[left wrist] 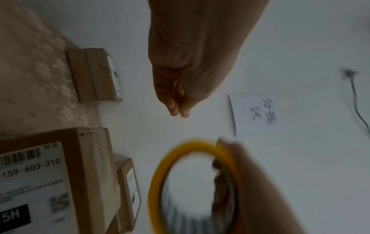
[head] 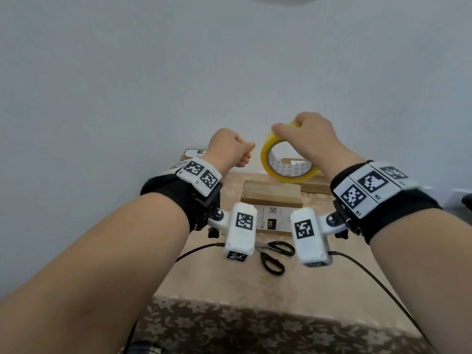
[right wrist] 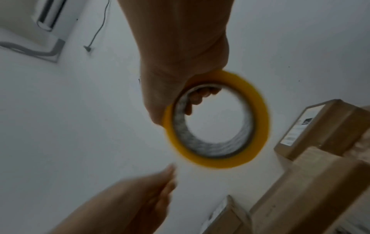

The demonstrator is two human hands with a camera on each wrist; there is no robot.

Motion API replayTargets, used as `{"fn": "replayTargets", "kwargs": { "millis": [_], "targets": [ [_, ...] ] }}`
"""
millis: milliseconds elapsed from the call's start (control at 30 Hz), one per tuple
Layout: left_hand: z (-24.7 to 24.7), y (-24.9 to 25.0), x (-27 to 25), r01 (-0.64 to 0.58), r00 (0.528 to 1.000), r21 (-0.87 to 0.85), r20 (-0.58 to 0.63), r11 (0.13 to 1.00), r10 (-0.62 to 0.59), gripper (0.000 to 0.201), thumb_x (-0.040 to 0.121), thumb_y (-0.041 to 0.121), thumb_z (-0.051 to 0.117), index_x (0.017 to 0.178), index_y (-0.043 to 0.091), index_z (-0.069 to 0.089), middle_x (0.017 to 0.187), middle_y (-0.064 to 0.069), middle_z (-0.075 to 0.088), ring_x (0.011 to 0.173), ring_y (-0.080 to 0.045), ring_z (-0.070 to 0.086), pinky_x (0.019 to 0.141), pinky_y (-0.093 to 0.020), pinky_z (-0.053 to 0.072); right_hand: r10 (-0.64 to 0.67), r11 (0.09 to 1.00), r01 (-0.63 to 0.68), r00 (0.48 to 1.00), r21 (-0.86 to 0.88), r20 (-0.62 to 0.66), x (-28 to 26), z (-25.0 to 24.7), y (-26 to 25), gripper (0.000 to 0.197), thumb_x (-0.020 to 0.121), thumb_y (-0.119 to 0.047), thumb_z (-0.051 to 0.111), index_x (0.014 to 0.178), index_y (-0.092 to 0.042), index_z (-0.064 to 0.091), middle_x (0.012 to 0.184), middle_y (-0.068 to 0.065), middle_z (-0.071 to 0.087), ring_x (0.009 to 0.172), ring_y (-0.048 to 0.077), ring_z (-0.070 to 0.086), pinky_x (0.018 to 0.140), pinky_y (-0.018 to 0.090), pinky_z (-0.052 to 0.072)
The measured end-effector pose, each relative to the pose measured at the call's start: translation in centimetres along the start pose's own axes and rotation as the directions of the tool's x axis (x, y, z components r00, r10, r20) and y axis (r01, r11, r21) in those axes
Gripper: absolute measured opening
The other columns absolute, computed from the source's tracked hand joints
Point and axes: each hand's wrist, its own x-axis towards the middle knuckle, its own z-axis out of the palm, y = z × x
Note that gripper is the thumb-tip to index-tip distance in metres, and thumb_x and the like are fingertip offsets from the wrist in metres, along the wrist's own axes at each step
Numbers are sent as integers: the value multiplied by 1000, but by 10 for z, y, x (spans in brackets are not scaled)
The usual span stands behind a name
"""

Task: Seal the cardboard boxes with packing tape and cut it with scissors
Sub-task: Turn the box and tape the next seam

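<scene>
My right hand (head: 286,129) grips a yellow roll of packing tape (head: 267,159) held upright in the air above the boxes, fingers through its core (right wrist: 198,98). To its left, my left hand (head: 249,152) has thumb and fingertips (left wrist: 180,112) pressed together. A faint clear strip seems to run from them to the roll (left wrist: 154,182). Below lie a labelled cardboard box (head: 274,222), a plain one (head: 270,194) behind it, and two more boxes (head: 194,153) (head: 314,183) by the wall. Black-handled scissors (head: 273,255) lie on the table in front of the boxes.
The table (head: 229,284) wears a beige floral cloth and its front edge is near me. Black cables (head: 370,272) trail from both wrists across it. A white wall stands right behind the boxes, with a paper sheet (left wrist: 258,115) and an air conditioner (right wrist: 40,15) on it.
</scene>
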Motion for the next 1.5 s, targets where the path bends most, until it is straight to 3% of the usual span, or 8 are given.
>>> {"fn": "replayTargets", "kwargs": {
  "millis": [100,300,467,700,800,933,1300,1500],
  "targets": [
    [-15,-17,6,67,998,-84,-1,994,-67,23,91,15,62,71,6,54,65,-7,59,54,-11,55,45,-12,47,-41,948,79,991,-307,127,4,10,13,31,84,-37,55,70,-10,47,69,4,50,70,25,51,52,29,32],
    [-2,-59,13,203,979,-105,41,973,-200,23,91,15,62,71,8,54,62,-3,55,52,-10,51,43,-14,44,-7,906,94,978,-413,207,15,40,22,37,94,-41,44,108,-8,54,93,5,51,86,24,49,70,33,41],
    [7,-75,25,305,951,-127,80,944,-297,20,91,13,62,73,5,56,61,-4,54,43,-6,47,39,-12,41,-9,833,146,968,-533,251,28,51,13,20,90,-23,50,77,-9,47,76,4,51,68,22,48,51,27,33],
    [17,-95,32,398,914,-60,118,916,-389,23,91,14,61,71,4,58,62,-4,53,50,-9,45,37,-11,40,20,732,194,952,-652,306,30,74,9,26,86,-13,50,62,-12,41,63,1,43,51,17,40,48,24,29],
    [21,-102,34,426,901,-60,121,903,-417,23,92,13,61,71,4,57,62,-4,52,49,-9,45,37,-11,40,-5,696,229,949,-681,315,30,80,9,27,86,-16,52,61,-13,40,62,0,43,52,16,39,52,25,30],
    [26,-111,31,449,890,-65,119,891,-440,23,91,11,61,70,4,56,61,-4,52,49,-10,44,36,-11,39,-70,641,260,957,-722,282,31,84,18,33,86,-35,51,61,-16,42,65,-1,45,56,16,37,73,34,31],
    [50,-121,22,494,866,-150,173,857,-469,27,92,9,54,65,9,49,58,-4,46,47,-11,38,41,-19,33,-108,683,268,957,-679,269,31,91,22,32,86,-31,52,62,-14,39,62,-1,42,53,17,37,66,33,31],
    [53,-117,8,542,825,-67,229,838,-516,28,92,38,54,75,17,45,63,-2,39,49,-15,35,47,-22,29,-209,886,253,966,-389,153,32,82,27,20,86,-22,51,99,-7,53,92,6,49,84,25,49,67,32,35]
  ]
}}
